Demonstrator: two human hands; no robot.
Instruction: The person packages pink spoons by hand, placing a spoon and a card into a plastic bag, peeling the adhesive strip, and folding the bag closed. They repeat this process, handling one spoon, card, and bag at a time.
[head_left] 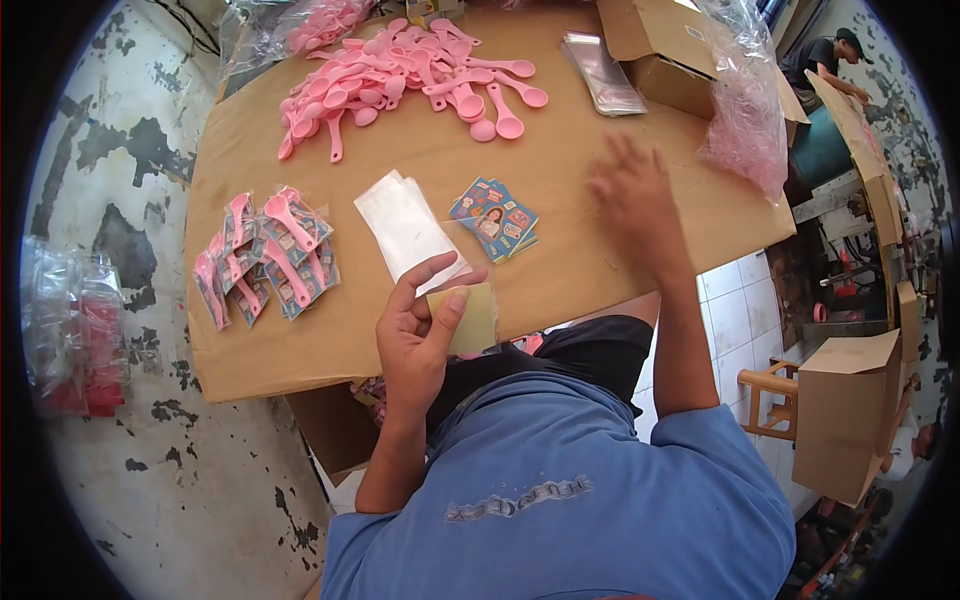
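My left hand (415, 335) pinches a clear plastic bag with a yellowish card (472, 318) in it, just above the table's near edge. Close behind it lies a stack of clear plastic bags (400, 222). Blue printed cards (492, 218) are piled to the right of those bags. My right hand (632, 195) is over the table right of the cards, blurred by motion; its fingers look spread, with nothing visible in them. Across the table is a heap of pink measuring spoons (385, 75). At the left, packed bags (270, 255) each show a pink spoon and a card.
A brown paper-covered table (560, 270) fills the middle. Toward its back right are more clear bags (605, 75), a cardboard box (660, 55) and plastic wrap (745, 130). A wooden stool (770, 398) and another box (845, 410) stand right. A co-worker (830, 65) is at the far right.
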